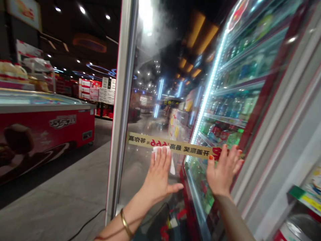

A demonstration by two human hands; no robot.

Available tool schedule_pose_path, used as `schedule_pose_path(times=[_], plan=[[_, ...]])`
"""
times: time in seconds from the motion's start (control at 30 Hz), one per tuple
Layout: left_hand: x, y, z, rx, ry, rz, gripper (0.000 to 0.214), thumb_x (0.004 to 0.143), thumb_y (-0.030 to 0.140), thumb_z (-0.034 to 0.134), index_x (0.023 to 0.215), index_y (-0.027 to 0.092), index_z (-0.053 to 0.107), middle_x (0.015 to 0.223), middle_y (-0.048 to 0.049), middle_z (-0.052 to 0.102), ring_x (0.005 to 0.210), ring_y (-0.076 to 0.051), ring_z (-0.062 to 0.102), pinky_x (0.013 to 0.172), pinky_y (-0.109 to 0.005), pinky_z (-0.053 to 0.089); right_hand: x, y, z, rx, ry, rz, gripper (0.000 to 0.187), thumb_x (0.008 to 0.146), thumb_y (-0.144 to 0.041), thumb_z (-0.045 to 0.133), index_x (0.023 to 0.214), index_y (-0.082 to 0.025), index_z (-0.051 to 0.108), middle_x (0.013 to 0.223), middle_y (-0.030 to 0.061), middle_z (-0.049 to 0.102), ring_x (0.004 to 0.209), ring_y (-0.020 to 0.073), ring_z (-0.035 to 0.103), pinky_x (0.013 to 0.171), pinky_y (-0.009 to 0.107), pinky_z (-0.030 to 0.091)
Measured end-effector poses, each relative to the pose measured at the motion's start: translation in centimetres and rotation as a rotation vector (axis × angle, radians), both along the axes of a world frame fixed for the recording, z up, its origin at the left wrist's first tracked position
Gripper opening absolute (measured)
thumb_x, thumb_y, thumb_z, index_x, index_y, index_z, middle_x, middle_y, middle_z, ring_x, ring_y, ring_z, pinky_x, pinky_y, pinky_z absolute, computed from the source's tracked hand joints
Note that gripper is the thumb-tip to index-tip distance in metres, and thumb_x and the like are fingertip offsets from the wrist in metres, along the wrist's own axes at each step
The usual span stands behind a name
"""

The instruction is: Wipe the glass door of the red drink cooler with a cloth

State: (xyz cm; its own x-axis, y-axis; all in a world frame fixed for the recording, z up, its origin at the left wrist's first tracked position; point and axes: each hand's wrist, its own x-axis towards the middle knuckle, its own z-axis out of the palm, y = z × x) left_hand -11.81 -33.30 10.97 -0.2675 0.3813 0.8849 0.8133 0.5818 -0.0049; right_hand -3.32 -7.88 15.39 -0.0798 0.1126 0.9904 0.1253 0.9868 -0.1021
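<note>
My left hand (157, 177), a gold bangle on its wrist, presses a folded white cloth (172, 165) flat against the glass door (145, 107). Its fingers lie over the cloth and its thumb points out to the right. The cloth overlaps a gold strip (189, 150) with mirrored lettering that runs across the pane. To the right, my right hand (222, 170) is raised with fingers apart and orange nails showing, by the strip's right end. I see nothing in it; whether it touches the glass I cannot tell.
The door's metal frame (122, 100) stands upright on the left. Lit shelves of bottles (233, 107) appear at right. A red chest freezer (47, 130) stands at far left, with stacked boxes (97, 90) behind. A black cable (87, 224) lies on the grey floor.
</note>
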Motion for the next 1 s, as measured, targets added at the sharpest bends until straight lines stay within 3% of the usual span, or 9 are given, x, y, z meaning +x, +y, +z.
schedule_pose_path(times=[0.13, 0.27, 0.37, 0.43, 0.5, 0.57, 0.77, 0.9, 1.0], plan=[[1.8, 1.6, 1.5, -0.015, -0.119, -0.371, 0.113, 0.092, 0.092, 0.004, 0.171, 0.018, -0.026, 0.184, -0.0228, -0.011, 0.173, -0.038, -0.009, 0.139, -0.068, 0.003, 0.0, -7.2, -2.9, 0.230, 0.000, 0.245, 0.084, 0.104, -0.026, 0.040, 0.179, -0.024, 0.003, 0.186, 0.0151, 0.011, 0.172, 0.0416, 0.016, 0.127, 0.075, 0.040], [1.1, -1.8, 1.2, 0.143, -0.167, -0.587, 0.092, 0.102, 0.079, 0.000, 0.174, 0.025, -0.018, 0.186, -0.0137, -0.008, 0.174, -0.030, 0.014, 0.139, -0.055, 0.025, -2.3, -11.9, -4.1, 0.449, -0.154, 0.272, 0.080, 0.108, -0.038, 0.043, 0.178, -0.021, 0.009, 0.178, 0.0110, 0.039, 0.167, 0.0244, 0.035, 0.133, 0.050, 0.040], [-0.9, -5.4, 1.1, 0.297, 0.043, -0.297, 0.072, 0.114, 0.051, 0.030, 0.178, 0.030, 0.005, 0.187, -0.0067, 0.012, 0.173, -0.023, 0.019, 0.142, -0.046, 0.020, -2.9, -9.3, -2.8, 0.383, -0.236, 0.076, 0.081, 0.111, -0.049, 0.044, 0.178, -0.017, 0.013, 0.180, 0.0145, 0.035, 0.173, 0.0266, 0.018, 0.140, 0.054, 0.023], [-2.1, -6.9, 1.1, 0.303, 0.203, -0.017, 0.073, 0.110, 0.036, 0.049, 0.177, 0.031, 0.018, 0.185, -0.0030, 0.020, 0.174, -0.021, 0.012, 0.143, -0.044, 0.006, -2.4, -6.2, -0.9, 0.144, -0.154, -0.092, 0.085, 0.112, -0.053, 0.037, 0.177, -0.011, 0.003, 0.184, 0.0221, 0.015, 0.174, 0.0349, 0.002, 0.137, 0.069, 0.017], [-2.6, -7.5, 1.2, 0.255, 0.299, 0.141, 0.077, 0.106, 0.036, 0.059, 0.175, 0.030, 0.025, 0.183, -0.0022, 0.025, 0.174, -0.020, 0.010, 0.143, -0.044, 0.002, -1.8, -4.4, 1.3, -0.127, 0.001, -0.179, 0.087, 0.113, -0.054, 0.030, 0.175, -0.005, -0.007, 0.183, 0.0283, -0.003, 0.173, 0.0414, -0.009, 0.132, 0.080, 0.015], [-2.6, -7.5, 1.2, 0.229, 0.342, 0.183, 0.078, 0.105, 0.040, 0.063, 0.174, 0.030, 0.028, 0.181, -0.0018, 0.029, 0.174, -0.019, 0.012, 0.144, -0.044, 0.002, -1.7, -5.3, 2.4, -0.147, 0.066, -0.150, 0.088, 0.113, -0.052, 0.026, 0.172, 0.000, -0.011, 0.181, 0.0322, -0.012, 0.172, 0.0436, -0.013, 0.130, 0.082, 0.016], [-2.4, -6.9, 1.2, 0.256, 0.316, 0.178, 0.076, 0.106, 0.043, 0.063, 0.173, 0.029, 0.031, 0.180, -0.0032, 0.029, 0.173, -0.018, 0.013, 0.144, -0.045, 0.003, -1.8, -10.6, -4.7, 0.473, -0.093, -0.001, 0.095, 0.107, -0.072, 0.029, 0.177, -0.011, 0.010, 0.187, 0.0110, 0.012, 0.174, 0.0271, 0.008, 0.133, 0.046, 0.038], [-3.0, -6.8, 1.1, 0.245, 0.326, 0.157, 0.076, 0.106, 0.044, 0.061, 0.173, 0.028, 0.031, 0.180, -0.0041, 0.030, 0.174, -0.018, 0.013, 0.144, -0.046, 0.003, -0.7, -5.6, -6.5, 0.024, 0.039, -0.149, 0.085, 0.111, -0.048, 0.035, 0.176, -0.008, -0.003, 0.185, 0.0241, 0.007, 0.172, 0.0417, 0.011, 0.130, 0.071, 0.036], [-3.1, -7.0, 1.2, 0.237, 0.358, 0.175, 0.078, 0.104, 0.038, 0.064, 0.174, 0.025, 0.030, 0.181, -0.0048, 0.028, 0.174, -0.018, 0.012, 0.144, -0.045, 0.004, -1.6, -6.0, -6.0, -0.110, 0.077, -0.174, 0.085, 0.111, -0.046, 0.032, 0.174, -0.002, -0.006, 0.183, 0.0306, 0.005, 0.171, 0.0477, 0.009, 0.127, 0.079, 0.034]])
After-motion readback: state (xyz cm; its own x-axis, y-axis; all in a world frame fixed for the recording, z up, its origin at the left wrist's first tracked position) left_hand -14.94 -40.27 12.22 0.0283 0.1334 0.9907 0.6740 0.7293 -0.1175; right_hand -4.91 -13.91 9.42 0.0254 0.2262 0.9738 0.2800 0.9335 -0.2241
